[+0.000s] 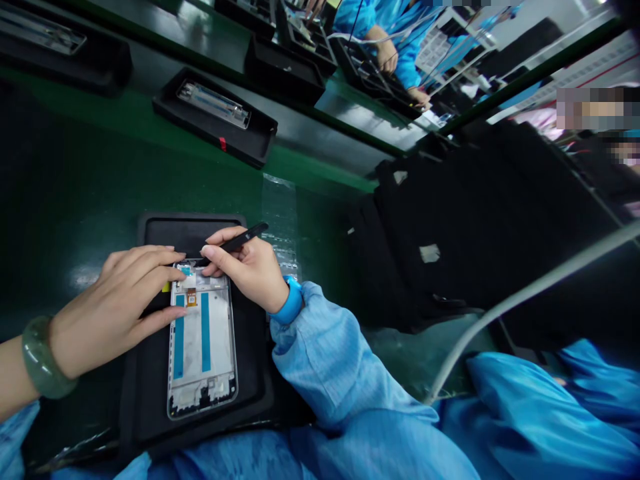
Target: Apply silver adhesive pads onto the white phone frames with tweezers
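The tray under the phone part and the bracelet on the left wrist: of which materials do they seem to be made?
Tray: perhaps foam or moulded plastic; matte black, with softly rounded edges.
Bracelet: probably polished stone, possibly glass; mottled green, with shiny highlights.

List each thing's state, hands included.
Phone frame: flat, inner side up
Blue strips: flat on phone frame
Black tool: tilted, gripped
Left hand: open, fingers on phone frame
Right hand: closed around black tool
Near tray: bearing phone frame
Far tray: holding second frame
Black trays: stacked
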`<state>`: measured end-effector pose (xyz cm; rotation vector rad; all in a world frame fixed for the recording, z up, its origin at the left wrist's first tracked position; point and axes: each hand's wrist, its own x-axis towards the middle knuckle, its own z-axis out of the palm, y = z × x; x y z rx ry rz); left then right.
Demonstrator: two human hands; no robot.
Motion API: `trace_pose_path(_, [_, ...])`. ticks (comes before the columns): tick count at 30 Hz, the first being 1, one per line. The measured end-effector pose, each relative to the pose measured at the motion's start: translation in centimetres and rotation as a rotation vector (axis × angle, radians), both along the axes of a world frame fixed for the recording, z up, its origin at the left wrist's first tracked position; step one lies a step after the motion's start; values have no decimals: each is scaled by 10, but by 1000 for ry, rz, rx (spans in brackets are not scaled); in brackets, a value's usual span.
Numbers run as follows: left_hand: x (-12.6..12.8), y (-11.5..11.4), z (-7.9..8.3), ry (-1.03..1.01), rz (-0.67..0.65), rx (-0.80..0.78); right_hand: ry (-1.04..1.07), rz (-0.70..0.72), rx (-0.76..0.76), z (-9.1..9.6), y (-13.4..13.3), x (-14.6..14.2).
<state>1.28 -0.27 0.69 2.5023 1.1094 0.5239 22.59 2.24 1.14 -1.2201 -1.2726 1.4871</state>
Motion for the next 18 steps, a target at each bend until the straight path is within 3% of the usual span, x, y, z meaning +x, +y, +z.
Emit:
trace_pose_path(9, [1,1,0,48,-23,39,-29,22,52,-5,0,1])
trace_pose_path(18, [12,-5,7,150,1,180,-160,48,159,-5,-5,1])
